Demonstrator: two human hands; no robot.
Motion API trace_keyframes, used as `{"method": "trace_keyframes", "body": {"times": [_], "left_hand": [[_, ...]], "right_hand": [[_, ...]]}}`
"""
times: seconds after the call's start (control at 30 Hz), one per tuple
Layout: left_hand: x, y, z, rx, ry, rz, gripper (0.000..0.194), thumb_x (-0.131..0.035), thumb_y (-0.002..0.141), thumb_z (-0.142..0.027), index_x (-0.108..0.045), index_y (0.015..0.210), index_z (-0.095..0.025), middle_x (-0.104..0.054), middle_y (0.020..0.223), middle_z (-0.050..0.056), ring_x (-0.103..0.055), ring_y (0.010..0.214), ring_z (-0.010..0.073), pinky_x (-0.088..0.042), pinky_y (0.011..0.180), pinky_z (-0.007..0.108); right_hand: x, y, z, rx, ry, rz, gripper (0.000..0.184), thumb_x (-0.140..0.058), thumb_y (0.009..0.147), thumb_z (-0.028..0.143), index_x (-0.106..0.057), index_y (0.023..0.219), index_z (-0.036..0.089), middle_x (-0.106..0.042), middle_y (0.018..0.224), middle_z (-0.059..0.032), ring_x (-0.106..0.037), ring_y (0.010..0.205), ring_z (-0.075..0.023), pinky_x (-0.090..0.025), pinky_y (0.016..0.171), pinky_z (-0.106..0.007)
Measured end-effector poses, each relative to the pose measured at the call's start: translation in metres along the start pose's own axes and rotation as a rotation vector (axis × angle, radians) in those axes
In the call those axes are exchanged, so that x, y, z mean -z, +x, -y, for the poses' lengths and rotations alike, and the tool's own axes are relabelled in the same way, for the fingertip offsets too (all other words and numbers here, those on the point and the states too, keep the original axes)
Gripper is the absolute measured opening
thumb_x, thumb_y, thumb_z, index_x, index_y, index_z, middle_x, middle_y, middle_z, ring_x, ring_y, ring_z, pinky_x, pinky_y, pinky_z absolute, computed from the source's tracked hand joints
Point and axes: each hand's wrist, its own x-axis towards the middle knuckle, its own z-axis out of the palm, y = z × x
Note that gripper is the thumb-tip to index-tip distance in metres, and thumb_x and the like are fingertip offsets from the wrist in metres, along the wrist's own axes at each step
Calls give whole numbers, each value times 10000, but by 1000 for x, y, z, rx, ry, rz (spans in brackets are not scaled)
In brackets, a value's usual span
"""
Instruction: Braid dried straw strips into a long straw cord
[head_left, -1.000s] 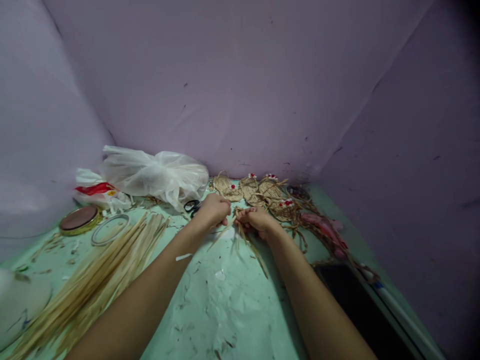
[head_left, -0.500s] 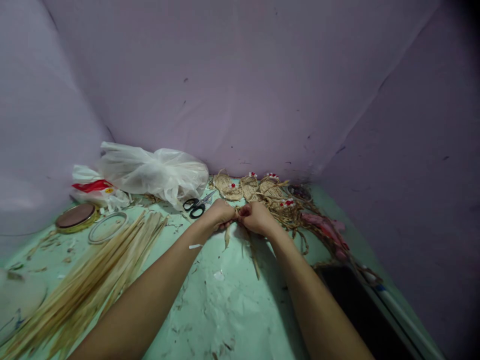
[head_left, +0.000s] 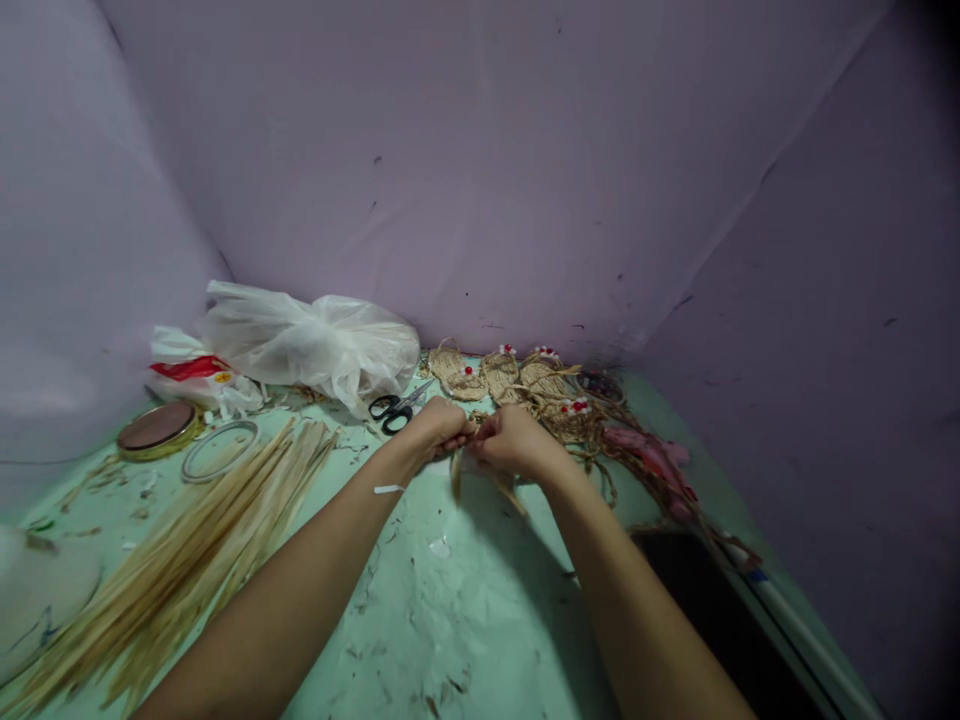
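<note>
- Surface: pale green, wrinkled, dark flecks scattered.
- Walls: purple, small dark marks.
- Plastic bag: translucent, bunched, at the foot of the back wall.
- Packet: white and red, yellow spot, just beside the bag.
- Round tin: brown top, yellowish side, in front of the packet.
- Ring: pale, lies flat near the tin.
- Scissors: black handles, blades point away and right.
- White rounded object: blue marks, left edge, partly cut off.
- Pink object: right side, identity unclear.
- Black flat object: near right.
- Pale rod: blue band, alongside the black object.
</note>
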Motion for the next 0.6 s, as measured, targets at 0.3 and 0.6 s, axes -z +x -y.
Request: {"method": "trace_keyframes", "body": {"times": [0.3, 0.6], "left_hand": [[8, -6, -1, -45, 16, 23, 185, -535, 566, -103, -399, 447, -141, -307, 293, -61, -239, 277, 30, -131, 328, 181], [12, 2, 2, 7, 51, 59, 215, -555, 578, -141, -396, 433, -143, -304, 291, -52, -235, 290, 37, -136, 329, 183]], "right_hand": [[26, -17, -2, 16, 221, 182, 81, -559, 609, 158, -603, 548, 129, -511, 430, 2, -388, 360, -66, -277, 367, -193], [74, -44, -7, 101, 691, -73, 391, -589, 633, 192, -596, 1021, 140, -648, 769, -74, -510, 465, -76, -401, 446, -196]]}}
